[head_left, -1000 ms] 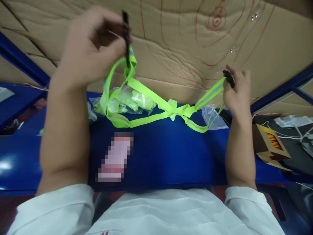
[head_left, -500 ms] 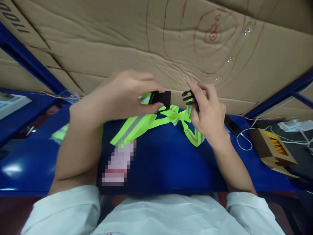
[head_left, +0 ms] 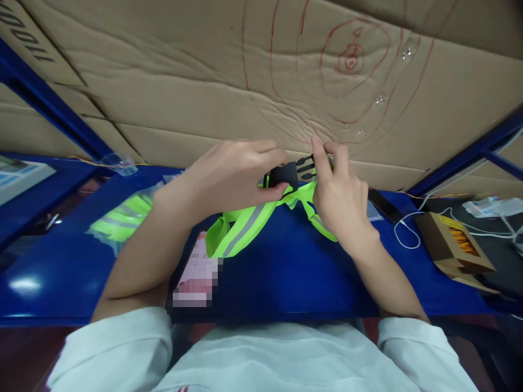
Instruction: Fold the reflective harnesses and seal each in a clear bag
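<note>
My left hand [head_left: 241, 171] pinches the black socket half [head_left: 284, 174] of a side-release buckle between thumb and fingers. In my right hand [head_left: 341, 188] is the pronged half [head_left: 305, 166], its prongs pointing left at the socket's mouth. The prong tips are at or very near the socket; the two halves are not joined fully, as the prongs still show. A neon yellow-green strap [head_left: 245, 231] with a grey reflective stripe hangs from both halves in loops over the blue table. Part of the pronged half is hidden behind my right fingers.
A lit phone [head_left: 196, 272] lies under the strap's left loop. Left of it is a bagged neon strap [head_left: 125, 218], with a clear plastic cup [head_left: 122, 164] behind. On the right are a dark phone-like object [head_left: 384, 204], a white cable [head_left: 408, 245] and an open cardboard box [head_left: 453, 245].
My left hand has moved right with the socket half, closing the gap to the prongs. The strap's left loop has shifted right, uncovering more of the lit phone.
</note>
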`<state>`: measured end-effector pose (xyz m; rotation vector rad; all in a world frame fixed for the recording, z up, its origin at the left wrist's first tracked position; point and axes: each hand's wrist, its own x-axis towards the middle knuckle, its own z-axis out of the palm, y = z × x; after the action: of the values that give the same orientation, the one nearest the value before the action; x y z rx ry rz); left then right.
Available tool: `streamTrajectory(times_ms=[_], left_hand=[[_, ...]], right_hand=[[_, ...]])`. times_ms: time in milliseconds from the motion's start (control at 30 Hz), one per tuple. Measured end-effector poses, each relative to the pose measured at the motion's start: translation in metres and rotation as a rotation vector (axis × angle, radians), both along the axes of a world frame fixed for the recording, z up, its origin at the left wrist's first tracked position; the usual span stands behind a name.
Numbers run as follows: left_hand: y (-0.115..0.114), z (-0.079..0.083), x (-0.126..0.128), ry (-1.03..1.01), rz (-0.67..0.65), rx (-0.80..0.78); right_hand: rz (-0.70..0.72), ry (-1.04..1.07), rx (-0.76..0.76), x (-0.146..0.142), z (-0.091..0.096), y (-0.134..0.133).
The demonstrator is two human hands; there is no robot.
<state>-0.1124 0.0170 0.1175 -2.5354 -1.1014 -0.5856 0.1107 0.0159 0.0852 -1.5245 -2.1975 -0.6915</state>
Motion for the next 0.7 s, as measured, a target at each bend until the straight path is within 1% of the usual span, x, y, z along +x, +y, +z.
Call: streamTrajectory(times_ms=[100, 200, 333, 400, 533, 700], left_hand=[[0.003, -0.004, 0.002, -0.072, -0.055, -0.038], [0.007, -0.008, 0.003, -0.131, -0.104, -0.036], [0.009, -0.011, 0.004, -0.17, -0.092, -0.033], [0.008, -0.011, 0.005, -0.192, -0.095, -0.042], [0.007, -0.011, 0.008, -0.194, -0.084, -0.031], [0.01, -0.017, 0.011, -0.188, -0.065, -0.022]], right_hand=[[-0.01, -0.004, -0.005, 0.0, -0.001, 0.001], [-0.012, 0.017, -0.004, 0.001, -0.001, 0.003], [-0.009, 0.04, -0.054, 0.004, 0.002, 0.003], [0.03, 0.064, -0.065, 0.006, 0.004, 0.003], [0.109, 0.11, -0.032, 0.01, 0.006, 0.002], [0.078, 0.082, -0.046, 0.002, -0.001, -0.003]])
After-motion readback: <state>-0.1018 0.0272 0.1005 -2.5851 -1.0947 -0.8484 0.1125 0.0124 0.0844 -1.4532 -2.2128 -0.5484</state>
